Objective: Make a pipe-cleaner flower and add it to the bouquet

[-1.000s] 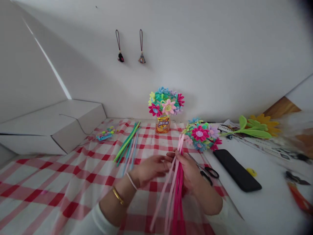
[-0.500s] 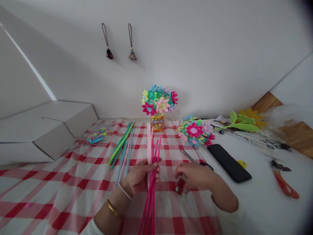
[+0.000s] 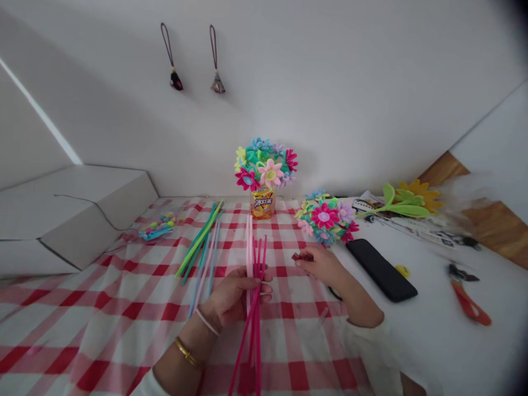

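My left hand (image 3: pixel 241 289) is closed around a bunch of pipe cleaners (image 3: pixel 256 313), pale pink and hot pink, held upright over the checked cloth. Their lower ends run toward the front edge of the view. To the right, my right hand (image 3: pixel 315 261) grips a small red lighter (image 3: pixel 296 257), mostly covered by the fingers. Below that wrist a black loop of the scissors (image 3: pixel 335 293) peeks out; the rest is hidden. Green, blue and pale pink pipe cleaners (image 3: pixel 202 247) lie left of my left hand.
Fuzzy flowers stand in an orange drink container (image 3: pixel 263 204) by the wall; another flower bunch (image 3: pixel 325 215) lies right of it. Further right are a black phone (image 3: pixel 381 269), orange-handled pliers (image 3: pixel 468 297) and a yellow flower (image 3: pixel 418 193). A white box (image 3: pixel 94 214) and blue tray (image 3: pixel 157 233) occupy the left.
My right hand has moved up and away from me with the lighter, now covering the scissors' blades. My left hand keeps its hold; the view has shifted slightly.
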{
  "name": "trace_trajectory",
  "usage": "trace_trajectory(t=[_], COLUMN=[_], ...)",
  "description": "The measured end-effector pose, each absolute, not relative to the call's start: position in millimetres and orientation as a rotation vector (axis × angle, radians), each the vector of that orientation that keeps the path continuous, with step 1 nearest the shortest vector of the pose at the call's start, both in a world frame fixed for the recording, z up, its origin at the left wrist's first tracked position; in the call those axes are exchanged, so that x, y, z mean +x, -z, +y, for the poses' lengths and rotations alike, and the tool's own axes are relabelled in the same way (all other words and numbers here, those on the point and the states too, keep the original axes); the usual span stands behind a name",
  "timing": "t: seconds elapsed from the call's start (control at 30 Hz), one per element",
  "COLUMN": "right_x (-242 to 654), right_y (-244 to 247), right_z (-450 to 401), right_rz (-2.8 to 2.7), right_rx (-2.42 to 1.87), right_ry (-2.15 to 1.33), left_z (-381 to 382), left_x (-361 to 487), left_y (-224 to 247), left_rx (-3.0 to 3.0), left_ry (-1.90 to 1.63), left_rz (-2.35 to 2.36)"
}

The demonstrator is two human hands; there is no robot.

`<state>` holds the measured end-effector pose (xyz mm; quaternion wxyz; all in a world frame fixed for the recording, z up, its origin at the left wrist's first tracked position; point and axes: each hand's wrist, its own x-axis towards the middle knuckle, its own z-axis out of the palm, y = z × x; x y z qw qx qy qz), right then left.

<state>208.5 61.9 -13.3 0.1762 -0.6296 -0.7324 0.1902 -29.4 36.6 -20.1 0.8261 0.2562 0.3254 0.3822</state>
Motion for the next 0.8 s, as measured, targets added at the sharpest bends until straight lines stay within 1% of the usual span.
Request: trace_trajectory(t=[0.1, 0.13, 0.23, 0.27, 0.3, 0.4, 0.47, 0.57, 0.67, 0.7, 0.8], right_x=[211, 211, 210, 209, 207, 203, 204, 209, 208, 205, 189], right_y=[3, -2, -10, -11, -11, -3, 2, 3, -4, -6, -10], right_z=[58, 54, 36, 28, 20, -3, -12, -10, 10, 20, 45], right_rz=[-2.039, -2.091, -2.369, -2.447, -2.528, -2.698, -2.750, -2.791, -2.747, -2.699, -2.490], right_rx=[-1.840, -1.837, -1.731, -1.700, -1.677, -1.619, -1.582, -1.542, -1.630, -1.671, -1.722], right_ry=[-0.436, -0.481, -0.828, -0.875, -0.836, -0.498, -0.382, -0.473, -0.598, -0.578, -0.341], left_z=[36, 37, 40, 42, 42, 44, 43, 43, 43, 43, 43], left_x=[-28, -28, -30, -31, -32, -34, -34, -34, -33, -33, -32], left_y=[22, 22, 21, 20, 19, 17, 16, 18, 22, 24, 26], left_rx=[0.528, 0.513, 0.457, 0.440, 0.425, 0.394, 0.385, 0.388, 0.417, 0.429, 0.449], left_ry=[-0.853, -0.873, -0.912, -0.915, -0.911, -0.881, -0.868, -0.872, -0.883, -0.888, -0.902], left_rz=[0.705, 0.719, 0.772, 0.783, 0.791, 0.803, 0.808, 0.797, 0.776, 0.771, 0.761])
